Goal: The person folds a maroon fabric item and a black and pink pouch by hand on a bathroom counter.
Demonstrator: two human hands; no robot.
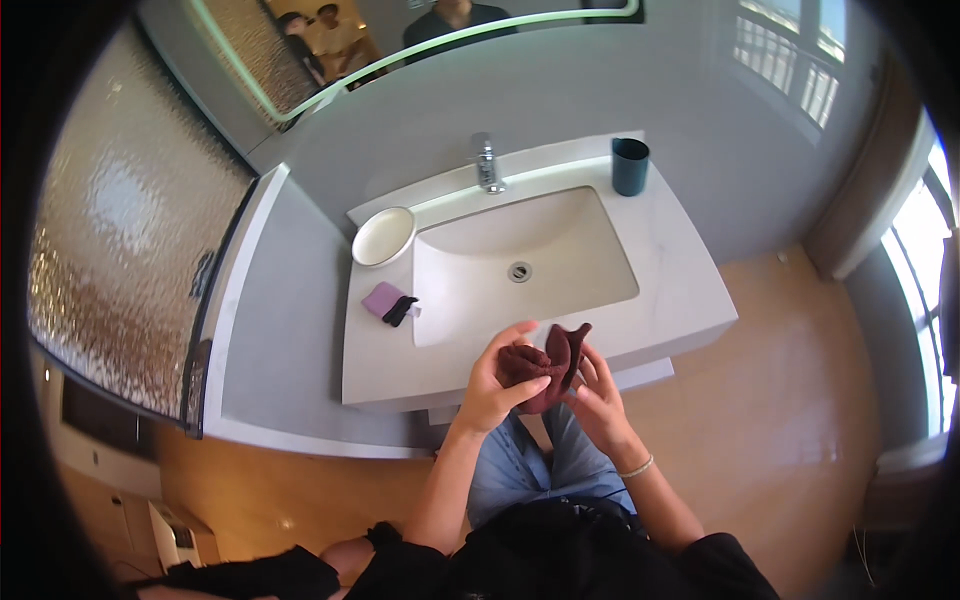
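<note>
Directly beyond left grip (488,392) and right grip (602,405): pale tabletop (690,297), front edge nearest in the way, then recessed white basin (560,235) with round metal drain (519,272). Farther beyond, behind the basin: chrome faucet (487,168). Beyond and left of the grip: white bowl (383,240), beside the basin's far left corner; nearer, same side, purple cloth (381,299) with black cloth (401,311) touching. Beyond and right of the grip: dark teal cup (629,175), upright, well apart. Far off to the left: textured glass panel (125,215). Just behind the right grip, at the wrist: pale bracelet (637,467).

Left grip: closed, thumb across the near face, clamped on dark red cloth (524,362). Right grip: fingers partly bent, touching the cloth's right side; whether clamped, impossible to make out. Dark red cloth: between both, bunched, one corner pointing away, raised near the tabletop's front edge.
</note>
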